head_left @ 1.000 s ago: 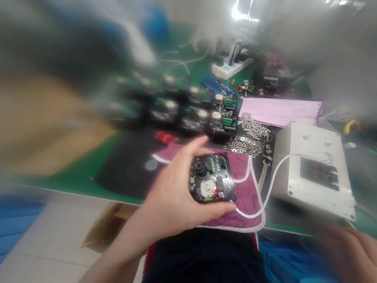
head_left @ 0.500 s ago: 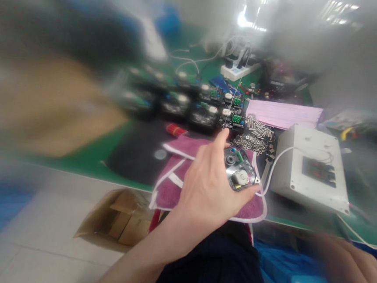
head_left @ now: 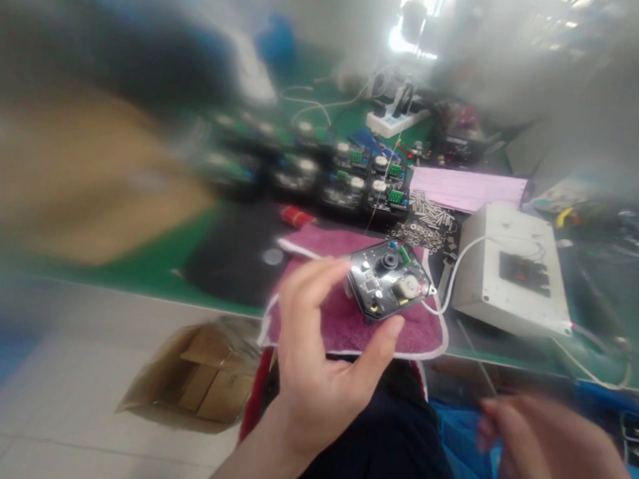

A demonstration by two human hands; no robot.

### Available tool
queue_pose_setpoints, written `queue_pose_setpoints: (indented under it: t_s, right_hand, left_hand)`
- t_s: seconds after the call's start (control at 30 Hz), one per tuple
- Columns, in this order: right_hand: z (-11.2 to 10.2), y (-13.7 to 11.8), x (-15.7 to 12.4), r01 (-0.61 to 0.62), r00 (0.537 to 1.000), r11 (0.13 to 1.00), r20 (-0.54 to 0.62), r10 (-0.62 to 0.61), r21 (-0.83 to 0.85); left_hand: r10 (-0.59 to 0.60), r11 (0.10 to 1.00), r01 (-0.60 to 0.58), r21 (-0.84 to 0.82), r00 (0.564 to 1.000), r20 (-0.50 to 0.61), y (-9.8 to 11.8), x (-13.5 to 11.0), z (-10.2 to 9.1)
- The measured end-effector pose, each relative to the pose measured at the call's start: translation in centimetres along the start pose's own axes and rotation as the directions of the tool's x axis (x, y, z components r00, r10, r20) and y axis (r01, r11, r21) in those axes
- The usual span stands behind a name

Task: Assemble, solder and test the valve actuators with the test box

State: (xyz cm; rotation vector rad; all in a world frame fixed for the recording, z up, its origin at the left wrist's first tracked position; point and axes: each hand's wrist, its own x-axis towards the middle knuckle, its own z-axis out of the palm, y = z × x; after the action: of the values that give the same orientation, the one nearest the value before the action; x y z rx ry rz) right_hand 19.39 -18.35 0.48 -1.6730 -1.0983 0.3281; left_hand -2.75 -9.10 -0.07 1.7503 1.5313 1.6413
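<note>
My left hand (head_left: 317, 358) is closed on a small black circuit module (head_left: 387, 281), gripped between thumb and fingers over the maroon towel (head_left: 346, 320) at the bench's front edge. The module's board faces up, showing a round black part and a pale round part. My right hand (head_left: 551, 465) hovers low at the right, over my lap. It is smeared by motion and its fingers look loosely curled.
A white box (head_left: 510, 267) with a white cable lies right of the towel. Behind the towel lie loose screws and washers (head_left: 430, 223), rows of black modules (head_left: 352, 183), a pink sheet (head_left: 463, 189) and a power strip (head_left: 397, 116). A cardboard box (head_left: 189, 377) stands on the floor.
My left hand has turned the module over and lifted it toward me, so the board now faces up again. My right hand has moved left and up.
</note>
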Motion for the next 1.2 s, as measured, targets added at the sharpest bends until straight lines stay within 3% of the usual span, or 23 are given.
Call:
queue_pose_setpoints:
  t_s: [0.1,0.2,0.4,0.6,0.77,0.87,0.97,1.1,1.2]
  right_hand:
    - [4.3,-3.6,0.2,0.047,0.990,0.998,0.129,-0.053,0.050]
    - [6.1,-4.4,1.0,0.060,0.984,0.993,0.158,-0.077,0.104]
    - [6.8,-4.3,1.8,0.005,0.983,0.988,0.178,-0.033,0.154]
    - [7.4,-4.6,1.7,0.017,0.987,0.989,0.155,-0.040,0.145]
    - [7.7,-3.9,1.2,0.138,0.986,0.989,0.084,-0.142,0.057]
    - [7.5,-3.0,1.0,0.359,0.933,0.932,0.051,-0.356,-0.054]
    - [7.0,-2.0,1.2,0.543,0.838,0.829,0.137,-0.527,-0.132]
    - [6.3,-1.3,1.8,0.647,0.749,0.756,0.273,-0.604,-0.099]
    - [6.2,-1.4,2.0,0.641,0.744,0.762,0.319,-0.587,-0.090]
  left_hand:
    - [-0.038,0.998,0.038,-0.042,0.999,-0.007,-0.2,-0.4,0.1]
    - [-0.062,0.996,0.066,-0.067,0.997,0.054,-1.3,0.4,0.7]
    - [-0.038,0.993,0.057,-0.102,0.984,0.174,-2.3,1.5,1.4]
    - [-0.027,0.990,0.051,-0.128,0.982,0.186,-2.4,1.5,1.5]
    - [0.005,0.994,0.017,-0.109,0.980,0.201,-2.6,1.6,1.4]
    - [0.012,0.994,0.009,-0.107,0.980,0.199,-2.7,1.7,1.3]
    - [0.006,0.994,0.018,-0.112,0.978,0.208,-2.8,1.7,1.2]
    - [0.025,0.992,0.002,-0.126,0.976,0.215,-3.0,1.8,1.2]
    - [0.055,0.991,-0.026,-0.133,0.975,0.217,-3.0,1.9,1.1]
